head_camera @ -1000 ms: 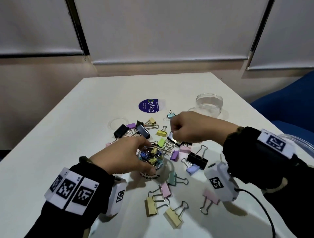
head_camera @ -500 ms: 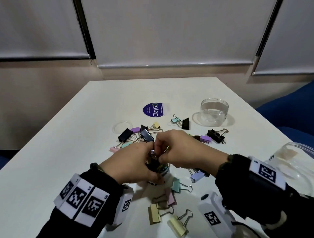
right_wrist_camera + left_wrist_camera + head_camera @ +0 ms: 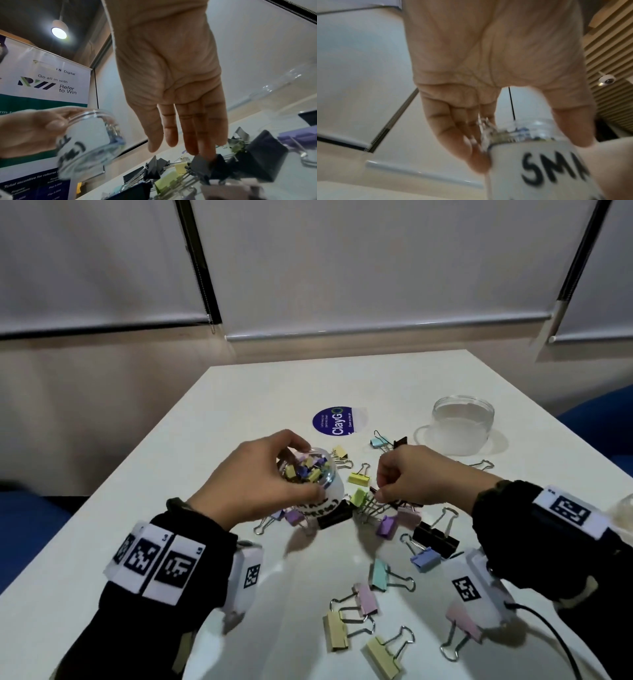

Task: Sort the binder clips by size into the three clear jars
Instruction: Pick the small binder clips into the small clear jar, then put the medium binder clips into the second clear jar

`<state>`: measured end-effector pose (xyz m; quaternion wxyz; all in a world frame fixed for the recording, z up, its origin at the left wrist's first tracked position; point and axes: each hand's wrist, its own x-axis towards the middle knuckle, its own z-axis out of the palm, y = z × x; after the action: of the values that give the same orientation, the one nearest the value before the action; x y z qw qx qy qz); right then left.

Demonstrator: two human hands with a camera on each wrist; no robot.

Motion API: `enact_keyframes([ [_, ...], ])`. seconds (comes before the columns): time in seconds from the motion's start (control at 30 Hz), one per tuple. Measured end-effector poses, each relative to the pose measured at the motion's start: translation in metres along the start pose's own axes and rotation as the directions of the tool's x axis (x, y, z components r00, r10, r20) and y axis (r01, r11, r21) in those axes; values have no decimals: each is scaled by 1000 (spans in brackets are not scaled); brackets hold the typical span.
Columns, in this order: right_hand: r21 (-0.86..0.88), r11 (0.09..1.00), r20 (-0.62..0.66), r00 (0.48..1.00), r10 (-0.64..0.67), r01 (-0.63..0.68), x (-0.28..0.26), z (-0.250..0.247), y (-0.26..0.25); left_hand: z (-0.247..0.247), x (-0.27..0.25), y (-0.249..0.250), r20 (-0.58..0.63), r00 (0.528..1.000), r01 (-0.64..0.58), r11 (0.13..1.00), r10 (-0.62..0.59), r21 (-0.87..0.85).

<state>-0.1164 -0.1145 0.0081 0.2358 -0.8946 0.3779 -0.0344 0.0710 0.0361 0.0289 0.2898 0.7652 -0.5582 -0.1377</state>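
Binder clips (image 3: pixel 371 546) lie scattered over the near half of the white table (image 3: pixel 191 460), in yellow, pink, purple, blue, green and black, with the thickest tangle at the middle of the head view. A small clear jar (image 3: pixel 310 474) with a white label, packed with little coloured clips, is lifted off the table and tilted, its open mouth turned toward the camera. The left hand (image 3: pixel 255 481) holds it from about 9 o'clock, fingers curled over the far rim and thumb on the near side; the left wrist view shows the label (image 3: pixel 539 167) reading "SMA" in black marker.

At about 3 o'clock from that jar, the right hand (image 3: pixel 419 479) reaches down into the tangle. From the head view its fingertips are drawn together at a black clip (image 3: pixel 387 498) among the wire handles. The right wrist view shows the fingers (image 3: pixel 202 129) fairly straight and close together, tips at the black clips (image 3: pixel 217 162), so I cannot tell whether it has one pinched.

A second, wider clear jar (image 3: pixel 462 430) stands empty at about 1 o'clock, well apart from the hands. A round blue sticker (image 3: pixel 334 421) lies at about 12 o'clock, beyond the clips. At 3 o'clock, the rim of another clear container (image 3: pixel 621 510) shows at the picture's edge.
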Motion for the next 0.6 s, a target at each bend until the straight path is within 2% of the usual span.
enact_keyframes([
  [0.13, -1, 1000, 38, 999, -4, 4, 1, 3, 5, -19, 22, -23, -165, 982, 100, 994, -93, 37],
  [0.3, -21, 999, 33, 999, -24, 24, 1, 2, 8, -26, 52, -66, -324, 922, 290, 931, -210, 222],
  [0.47, -19, 1000, 46, 999, -14, 15, -3, -1, 12, -21, 65, -91, -286, 911, 388, 855, -299, 343],
  [0.6, 10, 1000, 47, 999, -10, 10, -5, -2, 14, -12, 71, -97, -225, 907, 415, 850, -356, 324],
])
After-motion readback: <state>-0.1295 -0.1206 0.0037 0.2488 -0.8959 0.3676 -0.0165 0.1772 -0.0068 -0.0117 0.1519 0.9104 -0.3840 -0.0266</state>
